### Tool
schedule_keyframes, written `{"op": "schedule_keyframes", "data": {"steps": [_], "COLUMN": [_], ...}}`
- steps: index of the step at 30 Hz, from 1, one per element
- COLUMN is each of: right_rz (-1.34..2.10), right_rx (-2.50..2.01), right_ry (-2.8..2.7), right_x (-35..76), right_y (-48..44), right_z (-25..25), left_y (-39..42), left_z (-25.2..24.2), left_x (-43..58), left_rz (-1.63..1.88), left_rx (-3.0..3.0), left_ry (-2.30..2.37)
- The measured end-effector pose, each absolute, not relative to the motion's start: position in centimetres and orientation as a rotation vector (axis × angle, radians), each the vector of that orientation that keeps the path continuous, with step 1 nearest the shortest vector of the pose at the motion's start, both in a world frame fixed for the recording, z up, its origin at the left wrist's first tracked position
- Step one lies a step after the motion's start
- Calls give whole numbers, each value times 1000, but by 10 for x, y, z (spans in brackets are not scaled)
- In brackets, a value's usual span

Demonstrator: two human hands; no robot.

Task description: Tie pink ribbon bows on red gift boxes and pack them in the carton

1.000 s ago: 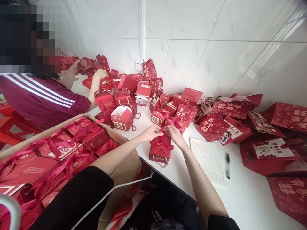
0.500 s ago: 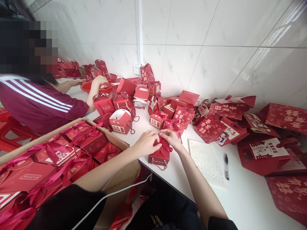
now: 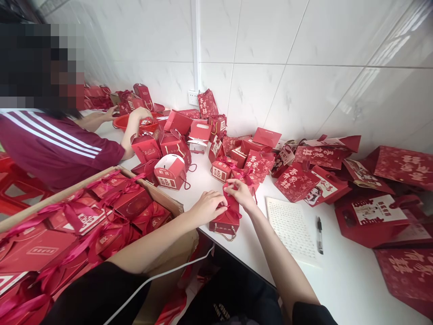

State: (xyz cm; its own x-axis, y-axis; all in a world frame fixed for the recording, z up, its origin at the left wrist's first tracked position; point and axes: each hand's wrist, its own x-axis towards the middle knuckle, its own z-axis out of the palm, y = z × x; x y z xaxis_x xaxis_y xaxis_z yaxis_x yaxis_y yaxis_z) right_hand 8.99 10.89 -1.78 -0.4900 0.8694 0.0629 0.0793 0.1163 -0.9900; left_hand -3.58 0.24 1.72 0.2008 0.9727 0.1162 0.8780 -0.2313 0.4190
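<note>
A small red gift box (image 3: pixel 223 224) with a twisted cord handle sits at the front edge of the white table (image 3: pixel 257 253). On top of it lies a red ribbon (image 3: pixel 233 212), partly hidden by my fingers. My left hand (image 3: pixel 209 206) comes in from the left, its fingertips pinched on the ribbon. From the right, my right hand (image 3: pixel 239 193) grips another part of the ribbon between thumb and fingers, just above the box. Right behind stand finished-looking red boxes with bows, among them a box with a white label (image 3: pixel 220 173).
A cardboard carton (image 3: pixel 169 201) full of ribboned red boxes is at left, with a white cable (image 3: pixel 162 273) crossing before it. A notebook (image 3: pixel 291 228) and pen (image 3: pixel 320 234) lie at right, near red bags (image 3: pixel 379 221). A co-worker's arm (image 3: pixel 130 131) reaches into a red basin (image 3: pixel 122 122).
My fingers have shifted slightly on the ribbon: the left hand sits a little lower, the right a little higher. The box has stayed in place.
</note>
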Motion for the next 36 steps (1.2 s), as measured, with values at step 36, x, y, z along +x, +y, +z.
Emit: {"op": "schedule_keyframes", "data": {"steps": [36], "right_rz": [1080], "right_rx": [-1024], "right_ry": [-1914], "right_x": [122], "right_y": [106], "right_z": [-4], "left_y": [1], "left_z": [17], "left_x": [-36], "left_rz": [623], "left_rx": [2152], "left_ry": [1681]}}
